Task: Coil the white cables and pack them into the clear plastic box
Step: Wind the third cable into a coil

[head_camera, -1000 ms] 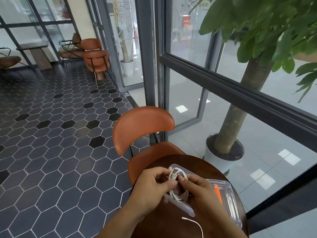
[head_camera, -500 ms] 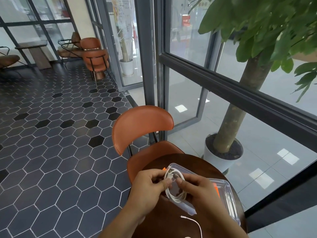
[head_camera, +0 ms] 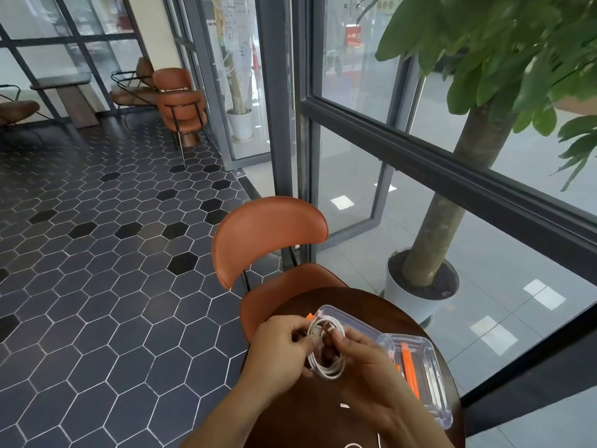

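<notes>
The left hand (head_camera: 284,344) pinches one side of the coiled white cable (head_camera: 327,372), and the right hand (head_camera: 365,367) grips the other, above the round table (head_camera: 416,321). The clear plastic box (head_camera: 358,321) lies just beyond the coil, stretching rightward, nearer the right hand.

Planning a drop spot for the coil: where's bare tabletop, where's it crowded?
Bare wood: the narrow strip between the clear plastic box and the far rim of the table, and the patch between the forearms, though a loose white cable lies there. Crowded: the centre, where left hand and right hand grip the white coil.
</notes>
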### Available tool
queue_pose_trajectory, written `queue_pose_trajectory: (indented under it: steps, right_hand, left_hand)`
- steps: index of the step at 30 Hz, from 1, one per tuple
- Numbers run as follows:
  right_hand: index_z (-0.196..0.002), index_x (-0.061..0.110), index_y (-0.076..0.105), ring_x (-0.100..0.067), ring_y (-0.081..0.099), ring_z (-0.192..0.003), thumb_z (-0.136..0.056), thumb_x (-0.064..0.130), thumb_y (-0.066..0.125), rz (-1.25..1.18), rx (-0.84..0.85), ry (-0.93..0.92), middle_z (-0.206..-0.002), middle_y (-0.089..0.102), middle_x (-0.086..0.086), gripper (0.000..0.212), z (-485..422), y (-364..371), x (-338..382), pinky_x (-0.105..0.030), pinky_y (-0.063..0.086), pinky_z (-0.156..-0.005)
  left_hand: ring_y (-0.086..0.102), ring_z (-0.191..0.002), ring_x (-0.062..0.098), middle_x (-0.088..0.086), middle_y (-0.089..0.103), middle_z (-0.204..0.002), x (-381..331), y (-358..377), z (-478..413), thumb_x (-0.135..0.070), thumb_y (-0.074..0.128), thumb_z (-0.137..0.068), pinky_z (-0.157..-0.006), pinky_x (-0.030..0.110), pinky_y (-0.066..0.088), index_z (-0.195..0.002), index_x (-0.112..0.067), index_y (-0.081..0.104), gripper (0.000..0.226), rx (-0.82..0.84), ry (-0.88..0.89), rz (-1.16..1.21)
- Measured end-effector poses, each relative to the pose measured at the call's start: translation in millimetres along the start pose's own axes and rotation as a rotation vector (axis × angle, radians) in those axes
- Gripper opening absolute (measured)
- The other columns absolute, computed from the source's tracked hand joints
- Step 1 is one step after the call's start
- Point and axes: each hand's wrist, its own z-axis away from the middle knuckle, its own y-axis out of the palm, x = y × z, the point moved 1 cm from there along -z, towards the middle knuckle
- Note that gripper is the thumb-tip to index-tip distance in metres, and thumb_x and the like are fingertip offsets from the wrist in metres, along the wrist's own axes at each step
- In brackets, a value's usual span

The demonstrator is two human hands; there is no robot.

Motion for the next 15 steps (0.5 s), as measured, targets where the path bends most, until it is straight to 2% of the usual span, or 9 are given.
queue_pose_trajectory:
  steps: [1,3,4,6,8,10,13,15]
  right_hand:
    - [-0.121,-0.013,0.060,-0.047,0.053,-0.110,-0.084,0.004,0.069,0.008,-0.039,-0.003,-0.117,0.059,-0.037,0.041,-1.7,-0.3,0.2,-0.071,0.027,-0.109]
    - [-0.121,-0.010,0.061,-0.044,0.055,-0.104,-0.078,0.001,0.074,0.011,-0.118,-0.027,-0.110,0.063,-0.035,0.047,-5.5,-3.9,-2.6,-0.068,0.032,-0.108]
    - [-0.120,-0.010,0.060,-0.041,0.058,-0.096,-0.075,0.001,0.076,0.021,-0.145,-0.047,-0.102,0.065,-0.032,0.049,-6.2,-6.1,-4.8,-0.065,0.039,-0.103]
    - [-0.109,-0.008,0.062,-0.033,0.062,-0.078,-0.074,0.004,0.078,0.074,-0.175,-0.093,-0.087,0.066,-0.026,0.040,-5.1,-7.9,-5.2,-0.052,0.052,-0.084]
    - [-0.100,-0.003,0.060,-0.031,0.065,-0.071,-0.075,0.004,0.077,0.147,-0.172,-0.125,-0.082,0.067,-0.027,0.031,-3.4,-9.9,-3.9,-0.043,0.056,-0.071]
    - [-0.097,-0.002,0.057,-0.030,0.067,-0.068,-0.076,0.005,0.078,0.227,-0.184,-0.166,-0.079,0.067,-0.028,0.031,-2.6,-11.5,-1.6,-0.037,0.057,-0.063]
    - [-0.099,-0.002,0.056,-0.020,0.067,-0.059,-0.087,0.006,0.071,0.525,-0.291,-0.265,-0.066,0.069,-0.015,0.022,-1.9,-10.9,-0.8,-0.027,0.053,-0.055]
    - [-0.102,0.010,0.058,-0.012,0.068,-0.059,-0.092,0.009,0.067,0.764,-0.349,-0.347,-0.065,0.071,-0.005,0.013,-1.8,-10.8,-4.3,-0.026,0.052,-0.059]
  left_hand:
    - [0.073,-0.056,0.020,0.003,0.075,-0.074,0.4,1.0,-0.2,-0.014,0.069,-0.093,-0.054,0.034,0.062,-0.084,-0.027,0.078,0.018,-0.003,-0.002,-0.015]
    - [0.070,-0.051,0.014,0.001,0.075,-0.072,1.7,4.7,-0.6,-0.016,0.069,-0.093,-0.050,0.025,0.057,-0.078,-0.030,0.077,0.022,-0.001,-0.007,-0.082]
    - [0.069,-0.049,0.011,0.000,0.075,-0.072,2.2,6.3,-0.7,-0.017,0.068,-0.093,-0.048,0.020,0.053,-0.075,-0.032,0.075,0.025,0.002,-0.014,-0.118]
    - [0.068,-0.048,0.011,0.000,0.076,-0.074,2.2,7.2,-1.5,-0.016,0.065,-0.093,-0.045,0.017,0.049,-0.072,-0.032,0.074,0.028,0.021,-0.038,-0.168]
    - [0.067,-0.046,0.010,0.001,0.076,-0.076,0.9,5.5,-1.1,-0.016,0.062,-0.095,-0.043,0.013,0.044,-0.075,-0.028,0.074,0.026,0.052,-0.049,-0.214]
    - [0.067,-0.046,0.009,0.001,0.076,-0.079,0.6,4.5,0.2,-0.019,0.061,-0.097,-0.044,0.011,0.045,-0.078,-0.027,0.074,0.024,0.085,-0.045,-0.231]
    - [0.070,-0.050,0.013,0.001,0.075,-0.079,3.9,6.1,-0.8,-0.023,0.062,-0.097,-0.048,0.014,0.048,-0.082,-0.029,0.073,0.020,0.112,-0.031,-0.237]
    - [0.070,-0.050,0.015,0.001,0.074,-0.077,7.9,6.7,-1.8,-0.023,0.063,-0.096,-0.050,0.018,0.052,-0.082,-0.030,0.072,0.018,0.114,-0.047,-0.185]
